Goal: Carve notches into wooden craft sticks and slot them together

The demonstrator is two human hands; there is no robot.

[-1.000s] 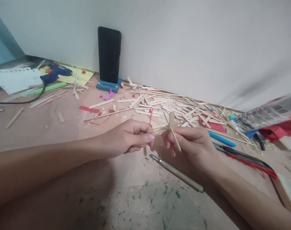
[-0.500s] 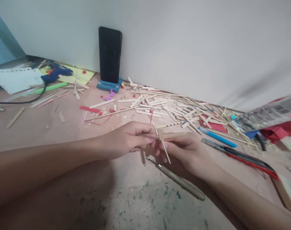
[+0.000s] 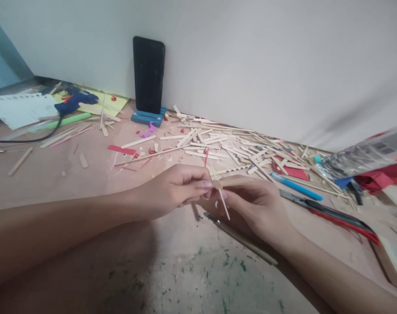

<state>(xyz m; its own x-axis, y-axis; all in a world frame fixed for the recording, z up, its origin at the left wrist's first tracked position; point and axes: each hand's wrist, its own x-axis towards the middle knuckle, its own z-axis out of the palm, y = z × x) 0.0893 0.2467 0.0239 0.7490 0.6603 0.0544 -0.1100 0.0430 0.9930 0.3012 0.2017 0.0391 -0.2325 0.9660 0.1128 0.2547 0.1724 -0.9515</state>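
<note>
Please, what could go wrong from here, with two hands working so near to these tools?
The pen-shaped tool shows a metal tip below the fingers; if sharp, it could nick them. The cutter lies beside the right hand, so a careless move may scratch the wrist. Pressed hard with the left hand, the thin sticks might snap.

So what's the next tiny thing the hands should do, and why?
Perhaps gently steady the pieces. The right hand grips a flat wooden stick with a thin stick crossing its end, and the left hand pinches right beside that crossing. A wobble might knock them crooked; I can't tell if they're joined.
</note>
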